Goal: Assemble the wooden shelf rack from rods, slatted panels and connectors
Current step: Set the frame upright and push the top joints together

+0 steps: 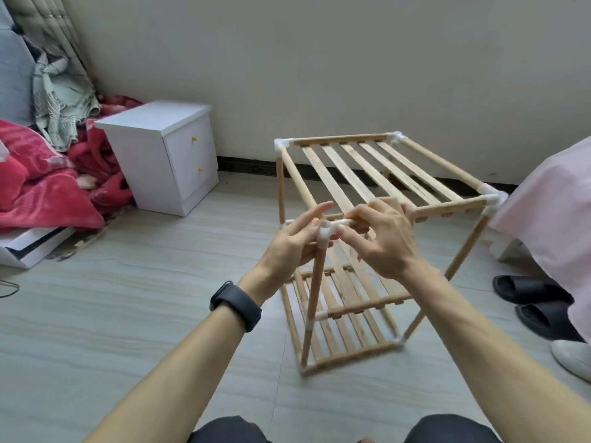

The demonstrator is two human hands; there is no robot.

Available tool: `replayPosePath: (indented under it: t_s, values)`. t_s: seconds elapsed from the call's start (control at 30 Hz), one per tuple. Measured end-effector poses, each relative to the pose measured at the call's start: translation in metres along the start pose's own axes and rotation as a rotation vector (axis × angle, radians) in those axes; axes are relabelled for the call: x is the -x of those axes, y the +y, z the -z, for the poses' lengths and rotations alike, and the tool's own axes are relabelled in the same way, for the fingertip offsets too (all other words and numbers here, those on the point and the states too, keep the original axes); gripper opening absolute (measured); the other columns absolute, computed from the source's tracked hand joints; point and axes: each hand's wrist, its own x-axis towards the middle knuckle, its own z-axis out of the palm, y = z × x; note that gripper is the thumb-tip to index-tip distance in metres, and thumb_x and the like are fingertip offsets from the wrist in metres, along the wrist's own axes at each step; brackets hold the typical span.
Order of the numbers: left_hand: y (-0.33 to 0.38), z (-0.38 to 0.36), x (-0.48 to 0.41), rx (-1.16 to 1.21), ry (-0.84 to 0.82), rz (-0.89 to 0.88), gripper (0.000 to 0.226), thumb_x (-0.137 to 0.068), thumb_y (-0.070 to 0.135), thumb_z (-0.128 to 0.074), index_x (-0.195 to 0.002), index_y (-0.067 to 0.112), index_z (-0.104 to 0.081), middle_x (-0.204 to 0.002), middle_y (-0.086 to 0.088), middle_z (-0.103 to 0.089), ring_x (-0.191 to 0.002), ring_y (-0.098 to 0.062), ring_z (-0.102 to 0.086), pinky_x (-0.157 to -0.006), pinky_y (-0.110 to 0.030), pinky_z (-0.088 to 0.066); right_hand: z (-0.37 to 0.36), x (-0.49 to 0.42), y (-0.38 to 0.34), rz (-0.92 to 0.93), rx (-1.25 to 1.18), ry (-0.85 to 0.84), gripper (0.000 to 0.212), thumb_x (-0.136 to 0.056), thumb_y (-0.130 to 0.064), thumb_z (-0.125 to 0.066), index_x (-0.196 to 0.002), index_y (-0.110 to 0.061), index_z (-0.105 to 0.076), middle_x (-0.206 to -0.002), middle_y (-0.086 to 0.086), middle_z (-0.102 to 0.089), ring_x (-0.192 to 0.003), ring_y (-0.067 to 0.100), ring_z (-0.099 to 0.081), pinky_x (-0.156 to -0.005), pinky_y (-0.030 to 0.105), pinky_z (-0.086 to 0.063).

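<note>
- Rack [367,304] stands upright on the floor [144,314], towards the wall edge, straight ahead of the person and a bit to the right.
- It looks nearly built: top panel [372,177] is on, w/ two lower shelves under it.
- Work point is the near-left top corner: white connector [326,232] caps the upright rod [316,282], whose long axis runs down to the floor, leaning slightly.
- Left hand [292,244] comes in from the left. It pinches the connector, index finger stretched over the top, other fingers curled behind.
- Right hand [385,239] comes in from the right, fingers curled over the front bar [447,207] of the top panel, thumb tip touching the connector's side stub.
- Front bar lies across the view, left-right, its left end aimed at that stub. Can't tell if it's fully seated, since the right hand hides the joint.
- Both hands are about equally near, so prob. next: left steadies the connector, right pushes the bar leftwards along its own axis.
- Risk: a skewed push could tilt the upright rod.
</note>
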Motion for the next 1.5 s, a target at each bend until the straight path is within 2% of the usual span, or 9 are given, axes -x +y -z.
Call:
replayPosePath:
  t_s: [0.23,0.37,0.47,0.57,0.67,0.97,1.13,1.3,1.5]
  values:
    - [0.013,-0.014,0.014,-0.365,-0.31,-0.05,0.067,-0.092,0.006,-0.057,-0.147,0.041,-0.044,-0.14,0.006,-0.056,-0.115,-0.014,-0.067,-0.086,-0.039,-0.061,0.023,0.012,0.031,-0.128,-0.059,-0.017,0.043,-0.095,-0.039,-0.027,-0.117,-0.03,-0.063,-0.113,-0.014,-0.06,-0.12,0.007,-0.036,-0.1,0.028,-0.017]
    - [0.038,-0.003,0.006,-0.833,-0.076,-0.37,0.048,-0.091,0.011,-0.065,-0.129,0.04,-0.059,-0.097,0.014,-0.072,-0.075,-0.011,-0.07,-0.069,-0.036,-0.061,0.044,0.012,0.033,-0.268,-0.158,0.071,0.031,-0.096,-0.03,-0.044,-0.113,-0.024,-0.069,-0.109,-0.012,-0.058,-0.104,0.009,-0.049,-0.106,0.044,-0.041]
    - [0.046,0.017,-0.022,-1.354,0.062,-0.498,0.059,-0.084,0.024,-0.071,-0.136,0.042,-0.05,-0.123,0.011,-0.058,-0.111,-0.011,-0.052,-0.096,-0.032,-0.048,0.066,0.015,0.011,-0.279,-0.261,0.043,0.038,-0.098,-0.044,-0.058,-0.125,-0.018,-0.064,-0.115,-0.003,-0.062,-0.099,0.01,-0.063,-0.097,0.047,-0.054]
    - [0.042,0.028,-0.057,-1.618,-0.019,-0.218,0.083,-0.083,0.028,-0.068,-0.154,0.04,-0.026,-0.157,0.005,-0.034,-0.145,-0.019,-0.028,-0.118,-0.038,-0.027,0.062,0.017,-0.022,-0.243,0.093,-0.272,0.09,-0.087,-0.08,-0.044,-0.154,-0.02,-0.032,-0.155,0.005,-0.04,-0.142,0.026,-0.037,-0.12,0.052,-0.029]
    - [0.035,0.025,-0.077,-1.614,-0.014,-0.106,0.077,-0.09,0.032,-0.06,-0.155,0.043,-0.021,-0.165,0.007,-0.023,-0.151,-0.018,-0.022,-0.121,-0.044,-0.023,0.047,0.014,-0.028,-0.278,0.205,-0.36,0.096,-0.09,-0.078,-0.041,-0.16,-0.019,-0.013,-0.162,0.008,-0.027,-0.149,0.029,-0.023,-0.122,0.055,-0.019]
    - [0.042,-0.008,-0.057,-1.621,-0.016,-0.365,0.053,-0.097,0.057,-0.048,-0.147,0.042,-0.041,-0.138,0.008,-0.053,-0.126,-0.017,-0.05,-0.107,-0.038,-0.039,0.085,0.011,0.054,-0.307,0.313,-0.487,0.066,-0.088,-0.029,-0.057,-0.15,-0.027,-0.037,-0.151,-0.008,-0.045,-0.147,0.013,-0.029,-0.121,0.063,0.001]
    - [0.045,0.036,-0.047,-1.663,0.032,-0.28,0.063,-0.09,0.063,-0.053,-0.149,0.044,-0.039,-0.145,0.011,-0.048,-0.134,-0.013,-0.041,-0.11,-0.037,-0.034,0.084,0.0,0.054,-0.311,0.432,-0.503,0.036,-0.075,-0.036,-0.055,-0.111,-0.029,-0.053,-0.112,-0.006,-0.062,-0.116,0.021,-0.05,-0.117,0.052,-0.02]
    - [0.044,0.042,-0.046,-1.564,0.021,-0.211,0.059,-0.088,0.05,-0.063,-0.141,0.038,-0.042,-0.144,0.008,-0.045,-0.128,-0.016,-0.042,-0.104,-0.037,-0.046,0.088,0.002,0.07,-0.228,0.266,-0.399,0.052,-0.078,-0.046,-0.064,-0.128,-0.03,-0.056,-0.119,-0.009,-0.06,-0.111,0.019,-0.048,-0.1,0.036,-0.045]
    - [0.049,0.035,-0.051,-1.56,-0.019,-0.081,0.065,-0.085,0.045,-0.068,-0.142,0.033,-0.039,-0.139,0.008,-0.048,-0.122,-0.018,-0.051,-0.098,-0.038,-0.052,0.094,0.003,0.084,-0.156,0.297,-0.475,0.07,-0.087,-0.041,-0.067,-0.15,-0.022,-0.043,-0.146,-0.006,-0.048,-0.135,0.018,-0.042,-0.118,0.034,-0.029]
